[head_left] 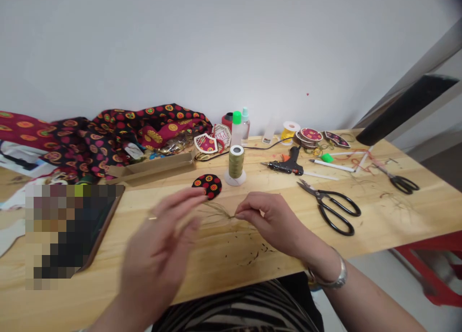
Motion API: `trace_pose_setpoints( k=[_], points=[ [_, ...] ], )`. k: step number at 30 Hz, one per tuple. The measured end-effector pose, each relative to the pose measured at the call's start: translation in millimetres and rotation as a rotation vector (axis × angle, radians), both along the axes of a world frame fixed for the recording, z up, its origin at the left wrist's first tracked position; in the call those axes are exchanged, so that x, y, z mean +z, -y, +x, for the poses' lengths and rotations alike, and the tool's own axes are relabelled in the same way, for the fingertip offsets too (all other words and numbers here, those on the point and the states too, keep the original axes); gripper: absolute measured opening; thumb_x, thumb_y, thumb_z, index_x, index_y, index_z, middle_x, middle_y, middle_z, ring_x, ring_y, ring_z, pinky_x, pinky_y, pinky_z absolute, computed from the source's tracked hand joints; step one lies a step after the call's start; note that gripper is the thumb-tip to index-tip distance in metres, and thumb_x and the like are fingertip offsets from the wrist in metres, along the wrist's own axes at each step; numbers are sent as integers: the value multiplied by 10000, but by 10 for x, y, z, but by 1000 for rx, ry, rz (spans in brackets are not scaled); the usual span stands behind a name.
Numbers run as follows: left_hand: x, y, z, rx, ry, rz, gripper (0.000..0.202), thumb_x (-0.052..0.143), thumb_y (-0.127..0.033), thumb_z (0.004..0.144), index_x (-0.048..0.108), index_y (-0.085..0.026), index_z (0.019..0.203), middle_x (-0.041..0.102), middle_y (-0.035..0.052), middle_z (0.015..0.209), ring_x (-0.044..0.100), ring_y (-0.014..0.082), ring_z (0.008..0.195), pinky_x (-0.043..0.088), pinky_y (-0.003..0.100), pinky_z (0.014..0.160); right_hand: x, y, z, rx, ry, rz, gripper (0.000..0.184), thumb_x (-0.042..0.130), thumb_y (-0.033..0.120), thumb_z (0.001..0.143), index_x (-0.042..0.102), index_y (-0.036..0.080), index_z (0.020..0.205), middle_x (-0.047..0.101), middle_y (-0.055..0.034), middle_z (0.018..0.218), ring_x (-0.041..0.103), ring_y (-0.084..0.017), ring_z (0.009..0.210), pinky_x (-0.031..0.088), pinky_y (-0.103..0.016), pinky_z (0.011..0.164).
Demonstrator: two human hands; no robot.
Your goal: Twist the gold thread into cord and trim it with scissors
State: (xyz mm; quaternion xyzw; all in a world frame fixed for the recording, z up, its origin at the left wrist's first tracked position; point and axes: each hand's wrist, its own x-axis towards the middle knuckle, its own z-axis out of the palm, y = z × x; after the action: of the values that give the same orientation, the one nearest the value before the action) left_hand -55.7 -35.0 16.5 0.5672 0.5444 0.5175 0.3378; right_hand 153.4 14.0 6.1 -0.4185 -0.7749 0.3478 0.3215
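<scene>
Near the table's front edge, my right hand pinches the gathered end of a small bunch of olive threads. The loose ends of the bunch fan out to the left. My left hand is raised on the left, blurred by motion, its fingers stretched out and holding nothing visible. Just beyond its fingertips lies a round black fabric piece with red and orange flowers, partly covered by the fingers. Behind the threads stands a spool of olive thread, upright on its white base.
Black-handled scissors lie right of my right hand, with a glue gun behind them. Smaller scissors rest farther right. A tablet-like device, partly pixelated, lies left. Patterned cloth, a cardboard tray and a green-capped bottle line the wall.
</scene>
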Motion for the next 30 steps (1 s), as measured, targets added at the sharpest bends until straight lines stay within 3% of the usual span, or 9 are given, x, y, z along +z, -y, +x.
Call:
trace_pose_setpoints(
  k=[3, 8, 13, 23, 30],
  points=[
    [-105, -66, 332, -227, -232, 115, 473, 641, -138, 734, 630, -289, 1183, 620, 38, 1235, 524, 273, 1158, 360, 376, 1014, 10, 48, -13, 39, 34, 29, 161, 547, 109, 843, 676, 187, 787, 676, -8, 757, 600, -128, 725, 439, -233, 686],
    [-311, -91, 384, -340, -331, 71, 535, 574, -120, 777, 521, -250, 1293, 600, 69, 1263, 558, 241, 1120, 422, 341, 950, -66, 73, 8, 77, 35, -4, 168, 527, 100, 859, 669, 185, 831, 680, -12, 808, 603, -131, 767, 440, -234, 720],
    [-343, -77, 366, -316, -394, 90, 418, 515, -116, 818, 591, -226, 1214, 679, 84, 1133, 652, 213, 937, 491, 287, 801, -101, 61, 16, 83, 86, 10, 175, 516, 97, 862, 664, 180, 820, 663, -15, 784, 591, -134, 748, 431, -237, 707],
    [-362, -112, 389, -297, -422, 101, 346, 491, -117, 823, 667, -253, 1087, 712, 30, 803, 654, 176, 711, 479, 249, 647, -96, 53, 39, 113, 202, 46, 183, 504, 128, 879, 673, 168, 823, 642, -28, 775, 569, -136, 734, 424, -243, 690],
    [-317, -91, 398, -246, -253, -172, 227, 549, -217, 807, 728, -254, 942, 675, -1, 694, 604, 167, 641, 451, 254, 613, -71, 27, 76, 82, 229, 79, 187, 493, 129, 880, 677, 149, 849, 643, -46, 796, 575, -148, 749, 433, -258, 699]
  ],
)
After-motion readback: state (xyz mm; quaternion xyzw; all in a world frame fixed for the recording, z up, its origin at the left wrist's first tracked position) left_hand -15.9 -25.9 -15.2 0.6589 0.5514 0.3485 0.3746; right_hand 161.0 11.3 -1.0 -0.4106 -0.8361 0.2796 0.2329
